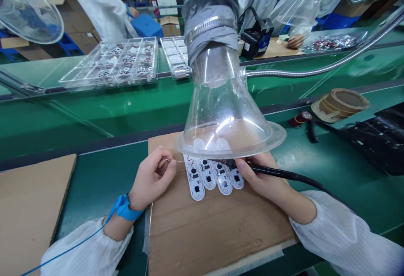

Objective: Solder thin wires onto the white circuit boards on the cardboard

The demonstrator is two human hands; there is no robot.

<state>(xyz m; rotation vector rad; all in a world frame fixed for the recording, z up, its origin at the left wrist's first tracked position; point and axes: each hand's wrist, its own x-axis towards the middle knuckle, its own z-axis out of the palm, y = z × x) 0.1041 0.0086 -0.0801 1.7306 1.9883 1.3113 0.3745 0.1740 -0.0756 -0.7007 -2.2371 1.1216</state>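
Several white circuit boards (pixel 196 185) with rounded ends lie side by side on a sheet of cardboard (pixel 202 234). My left hand (pixel 154 176), with a blue strap (pixel 125 208) on its wrist, pinches a thin solder wire (pixel 178 161) whose end reaches the leftmost board. In my right hand (pixel 259 171) is a black soldering iron (pixel 268 170), its tip pointing left over the boards. A clear fume hood (pixel 227 112) hangs right above and partly covers the boards' far ends and my right fingers.
Behind the green divider stand clear compartment trays (pixel 126 61) of small parts. A brown round container (pixel 339 104), a red spool (pixel 299 118) and a black object (pixel 378 141) sit at right. Another cardboard sheet (pixel 28 200) lies left. Across the bench, a co-worker's hand (pixel 295 41) is visible.
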